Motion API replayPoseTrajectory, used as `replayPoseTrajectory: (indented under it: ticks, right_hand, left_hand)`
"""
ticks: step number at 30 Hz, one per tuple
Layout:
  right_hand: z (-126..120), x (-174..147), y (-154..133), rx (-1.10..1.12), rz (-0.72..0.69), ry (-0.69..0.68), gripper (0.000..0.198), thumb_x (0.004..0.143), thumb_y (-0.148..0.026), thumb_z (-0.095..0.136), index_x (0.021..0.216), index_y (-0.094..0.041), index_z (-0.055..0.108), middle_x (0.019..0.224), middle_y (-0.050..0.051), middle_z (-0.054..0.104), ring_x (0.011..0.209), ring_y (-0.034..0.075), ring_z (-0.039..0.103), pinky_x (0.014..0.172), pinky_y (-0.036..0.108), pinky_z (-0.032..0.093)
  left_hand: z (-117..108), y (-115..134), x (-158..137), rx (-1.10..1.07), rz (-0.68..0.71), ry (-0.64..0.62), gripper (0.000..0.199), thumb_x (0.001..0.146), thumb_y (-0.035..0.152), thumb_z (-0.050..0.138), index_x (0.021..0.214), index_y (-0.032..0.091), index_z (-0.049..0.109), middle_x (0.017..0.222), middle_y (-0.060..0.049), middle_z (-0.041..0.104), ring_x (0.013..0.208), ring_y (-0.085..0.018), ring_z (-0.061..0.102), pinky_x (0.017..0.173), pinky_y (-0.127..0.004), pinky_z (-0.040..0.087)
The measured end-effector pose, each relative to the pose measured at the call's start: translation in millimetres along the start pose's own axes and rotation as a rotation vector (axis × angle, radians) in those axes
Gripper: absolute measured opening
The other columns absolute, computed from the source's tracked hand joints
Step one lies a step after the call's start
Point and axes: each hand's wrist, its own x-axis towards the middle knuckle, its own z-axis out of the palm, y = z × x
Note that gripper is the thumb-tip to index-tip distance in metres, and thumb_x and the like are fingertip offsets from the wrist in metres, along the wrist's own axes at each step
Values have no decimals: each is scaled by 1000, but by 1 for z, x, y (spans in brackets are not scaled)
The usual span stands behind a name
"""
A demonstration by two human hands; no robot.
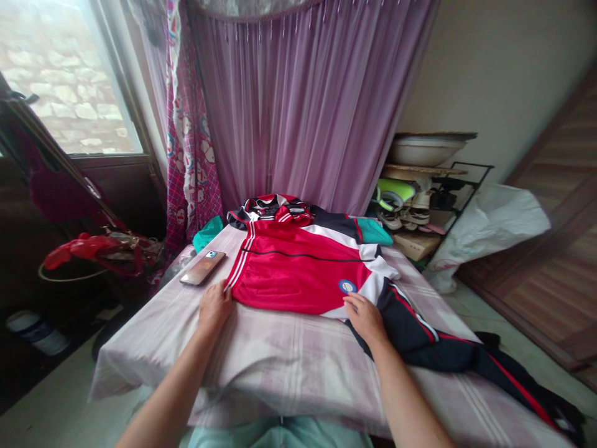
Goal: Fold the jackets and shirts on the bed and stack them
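A red zip-up track jacket (284, 274) with white and dark panels lies front up on the table, its hem toward the left and its collar toward the right. White stripes run along the hem, and a round blue badge (347, 286) sits on the chest. My left hand (215, 305) is closed on the near corner of the striped hem. Lying on the fabric just below the badge, my right hand (366, 318) has its fingers a little apart. One dark sleeve (420, 323) with red and white stripes stretches to the table's right front corner.
A phone (203, 269) rests on the checked tablecloth (261, 354) left of the jacket. Bunched clothing (275, 208) lies at the back, beside a purple curtain (298, 112). A shoe rack (448, 205) and a white sack (489, 224) stand at the right.
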Motion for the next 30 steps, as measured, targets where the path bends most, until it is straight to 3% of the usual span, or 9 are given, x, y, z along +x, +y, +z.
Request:
replayPoseTrajectory:
  ticks: [14, 21, 30]
  right_hand:
    - [-2, 1, -3, -1, 22, -9, 30, 87, -21, 50, 98, -19, 78, 116, 10, 73, 112, 22, 66, 104, 36, 48]
    - [2, 1, 0, 10, 3, 17, 29, 87, -21, 50, 96, -21, 78, 112, 9, 74, 110, 22, 67, 102, 36, 49]
    - [0, 1, 0, 10, 15, 7, 29, 86, -22, 50, 95, -22, 78, 113, 8, 74, 111, 22, 66, 103, 36, 49]
  left_hand:
    - [-11, 5, 1, 82, -42, -71, 40, 95, 35, 44, 126, 17, 64, 122, -12, 71, 122, -27, 59, 99, -36, 44]
    - [-12, 7, -1, 96, -4, -82, 39, 97, 36, 41, 123, 22, 67, 122, -9, 71, 122, -27, 59, 100, -39, 43]
    - [-12, 7, -1, 98, 58, -91, 39, 96, 32, 38, 119, 20, 68, 125, -9, 70, 119, -24, 61, 100, -36, 43]
